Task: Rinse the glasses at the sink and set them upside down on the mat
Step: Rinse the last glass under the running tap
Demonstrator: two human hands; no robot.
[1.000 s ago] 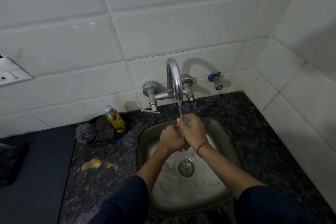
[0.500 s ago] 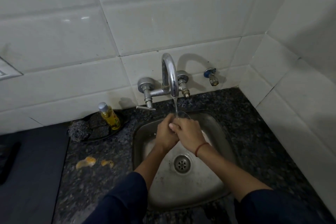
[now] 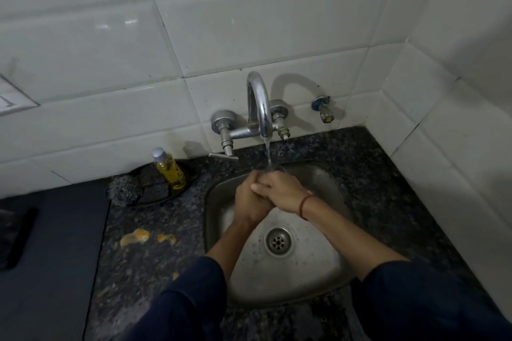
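Over the steel sink (image 3: pixel 318 279) both my hands wrap a clear glass (image 3: pixel 274 168), of which only the rim shows above my fingers. My left hand (image 3: pixel 250 199) grips it from the left and my right hand (image 3: pixel 279 191) curls over it from the right, fingers overlapping. A thin stream of water falls from the chrome tap (image 3: pixel 259 108) onto the glass rim. A dark mat (image 3: pixel 55 257) lies on the counter at the left.
A yellow soap bottle (image 3: pixel 169 169) and a steel scrubber (image 3: pixel 123 191) sit in a dark dish left of the sink. Yellow stains (image 3: pixel 135 237) mark the granite counter. A second small wall tap (image 3: pixel 322 109) is at the right. White tiled walls close the back and right.
The glass and both hands stay under the stream. My hands have shifted slightly around the glass, the right fingers now lying further over the left hand.
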